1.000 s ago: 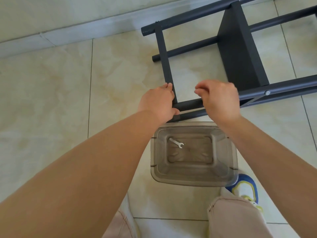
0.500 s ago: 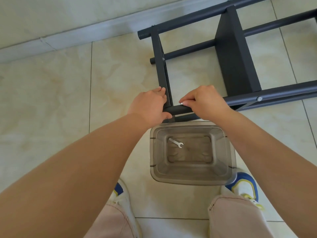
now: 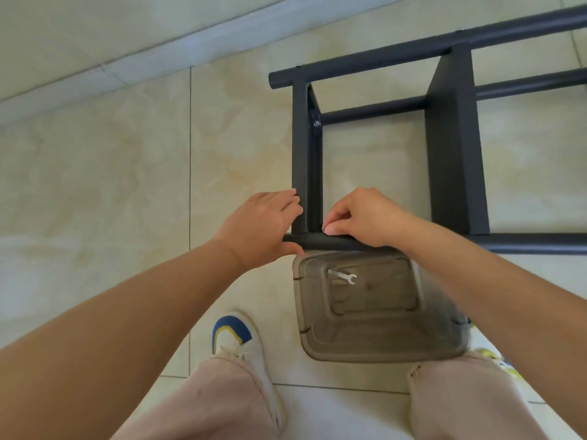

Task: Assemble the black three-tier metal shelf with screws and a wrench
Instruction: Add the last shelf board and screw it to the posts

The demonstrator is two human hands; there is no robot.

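Note:
The black metal shelf (image 3: 451, 147) lies on its side on the tiled floor, its poles running off the right edge. My left hand (image 3: 263, 223) grips the near pole's end where the end tier panel (image 3: 300, 160) meets it, thumb under the pole. My right hand (image 3: 362, 217) pinches something small at that joint, on top of the near pole (image 3: 320, 241); the thing itself is hidden by my fingertips. A screw (image 3: 316, 123) shows on the panel's far bracket. A small silver wrench (image 3: 343, 276) lies in the clear grey plastic bin (image 3: 384, 341) just below the pole.
The wall's pale skirting (image 3: 190, 42) runs across the top left. My legs in light trousers and a white, blue and yellow shoe (image 3: 236, 338) stand at the bottom, beside the bin. Bare floor tiles stretch to the left.
The view has shifted so the shelf's end sits more upright in frame. My right hand slid left along the near pole to the joint and now pinches there. My left hand kept its grip.

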